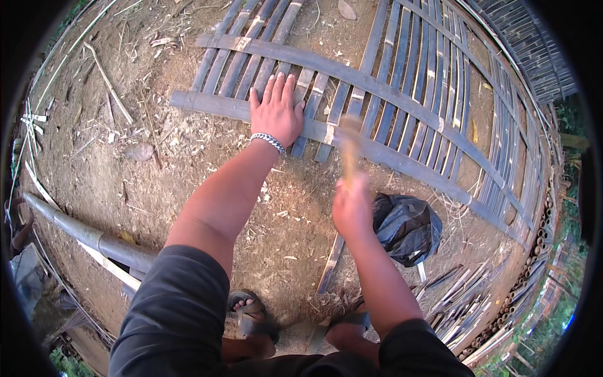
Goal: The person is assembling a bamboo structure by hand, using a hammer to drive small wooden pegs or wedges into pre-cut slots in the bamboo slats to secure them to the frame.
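Observation:
My left hand (276,113) lies flat, fingers stretched out, on the lower crosspiece and slats of a bamboo lattice panel (402,154). A braided bracelet circles that wrist. Closed around a wooden handle, my right hand (352,207) holds a hammer (349,154) over the same crosspiece, to the right of my left hand. Motion smears the hammer's head, so I cannot tell whether it touches the bamboo. Two short slats (321,151) stick out below the crosspiece between my hands.
A black plastic bag (411,229) sits beside my right forearm. A thick bamboo pole (94,235) lies at the left. Split bamboo strips (461,301) are piled at lower right. A loose slat (331,264) lies near my sandalled feet (251,314). Shavings litter the dirt.

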A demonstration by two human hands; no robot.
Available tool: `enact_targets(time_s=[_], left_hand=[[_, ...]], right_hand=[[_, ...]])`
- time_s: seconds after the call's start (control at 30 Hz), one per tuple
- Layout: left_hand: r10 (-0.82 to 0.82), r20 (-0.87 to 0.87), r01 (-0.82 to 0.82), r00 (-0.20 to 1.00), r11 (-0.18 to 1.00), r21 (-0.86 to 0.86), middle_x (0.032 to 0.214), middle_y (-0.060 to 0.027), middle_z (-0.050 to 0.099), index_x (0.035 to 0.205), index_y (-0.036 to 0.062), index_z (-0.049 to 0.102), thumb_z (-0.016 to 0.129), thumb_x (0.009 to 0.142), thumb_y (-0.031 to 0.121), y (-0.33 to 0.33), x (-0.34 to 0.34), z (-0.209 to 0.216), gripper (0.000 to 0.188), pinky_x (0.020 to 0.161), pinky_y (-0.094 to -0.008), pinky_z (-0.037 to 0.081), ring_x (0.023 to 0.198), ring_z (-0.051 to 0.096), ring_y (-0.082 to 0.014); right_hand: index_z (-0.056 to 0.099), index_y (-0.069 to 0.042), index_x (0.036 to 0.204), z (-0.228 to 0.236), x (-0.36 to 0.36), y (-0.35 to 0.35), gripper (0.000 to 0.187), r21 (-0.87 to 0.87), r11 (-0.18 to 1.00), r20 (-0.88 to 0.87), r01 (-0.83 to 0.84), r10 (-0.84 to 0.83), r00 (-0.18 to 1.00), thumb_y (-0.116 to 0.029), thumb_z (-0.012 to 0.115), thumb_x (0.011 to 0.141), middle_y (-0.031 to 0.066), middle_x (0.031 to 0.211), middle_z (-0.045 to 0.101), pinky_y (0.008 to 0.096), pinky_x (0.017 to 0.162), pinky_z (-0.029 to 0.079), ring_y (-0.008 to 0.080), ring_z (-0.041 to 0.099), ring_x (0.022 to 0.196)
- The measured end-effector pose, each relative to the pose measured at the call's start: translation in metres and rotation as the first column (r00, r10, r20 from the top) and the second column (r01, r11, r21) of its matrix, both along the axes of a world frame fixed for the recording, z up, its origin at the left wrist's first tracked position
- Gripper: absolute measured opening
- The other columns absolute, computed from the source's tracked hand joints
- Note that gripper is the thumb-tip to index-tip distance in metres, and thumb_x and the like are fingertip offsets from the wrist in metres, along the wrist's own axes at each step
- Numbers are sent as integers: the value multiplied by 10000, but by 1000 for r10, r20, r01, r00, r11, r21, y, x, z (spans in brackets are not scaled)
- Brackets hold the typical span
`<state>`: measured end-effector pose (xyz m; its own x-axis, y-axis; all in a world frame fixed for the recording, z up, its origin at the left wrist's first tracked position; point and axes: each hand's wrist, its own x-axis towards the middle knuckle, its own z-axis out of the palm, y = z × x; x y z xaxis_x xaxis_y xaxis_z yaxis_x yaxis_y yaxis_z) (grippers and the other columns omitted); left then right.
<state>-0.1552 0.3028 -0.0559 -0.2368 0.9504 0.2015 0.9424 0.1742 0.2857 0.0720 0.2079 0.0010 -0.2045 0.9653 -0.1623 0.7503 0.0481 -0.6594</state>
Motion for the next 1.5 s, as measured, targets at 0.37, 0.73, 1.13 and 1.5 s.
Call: enact_targets(time_s=[0.37,0.73,1.13,1.5], left_hand=[[-1,5,1,1000,1000,-12,1652,-107,383,1598,135,351,575,982,338,-5,0,0,687,1246,-616,202,1545,323,-280],[15,15,-15,1000,1000,26,1639,-108,406,1584,125,383,557,984,331,4,-4,0,658,1255,-598,191,1543,329,-270],[26,-5,-27,1000,998,-55,1662,-94,367,1603,119,348,561,986,344,-10,-7,-4,690,1262,-598,172,1558,297,-262],[226,350,-271,909,959,85,1546,-208,440,1501,72,450,645,954,172,-42,43,4,589,1179,-556,308,1431,428,-370]], right_hand=[[478,59,1208,21,3,-2,332,-45,998,178,-50,57,982,-205,583,1037,220,886,652,514,728,529,332,675,773],[479,46,1338,11,2,9,423,-177,978,277,-114,161,947,-198,602,1015,276,1007,699,522,818,545,454,712,909],[479,36,1336,39,-13,-12,431,52,986,-130,156,-149,980,-168,614,982,324,1066,683,569,888,531,514,662,1018],[428,-39,1396,129,108,52,504,-560,815,-434,151,-443,785,-191,691,994,25,814,551,257,492,517,102,531,578]])
